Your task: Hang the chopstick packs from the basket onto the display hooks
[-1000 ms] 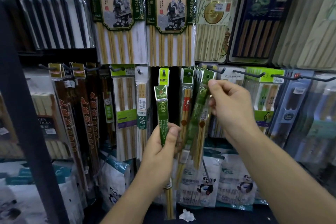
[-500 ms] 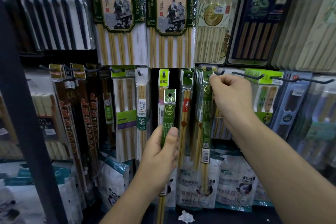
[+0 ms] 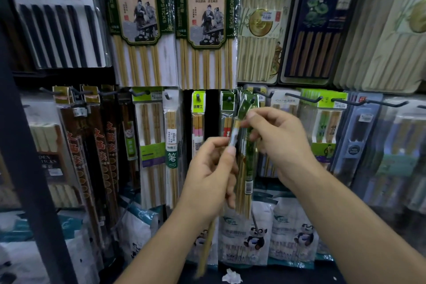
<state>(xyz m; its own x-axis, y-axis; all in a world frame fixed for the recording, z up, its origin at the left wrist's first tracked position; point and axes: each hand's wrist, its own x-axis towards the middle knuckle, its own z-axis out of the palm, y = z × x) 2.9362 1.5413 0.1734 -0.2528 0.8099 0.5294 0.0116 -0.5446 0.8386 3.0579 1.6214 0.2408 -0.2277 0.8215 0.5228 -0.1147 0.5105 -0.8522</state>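
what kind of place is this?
Most likely a shop's kitchenware aisle: rows of packaged chopsticks hang from wire display hooks, one pack carries a barcode sticker, and panda-printed bags sit below. The left hand grips a chopstick pack; the right hand pinches its top.

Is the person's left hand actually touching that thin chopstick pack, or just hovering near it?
Touching. The head view shows the left hand gripping the chopstick pack, thumb pressed on its front, fingers curled round it.
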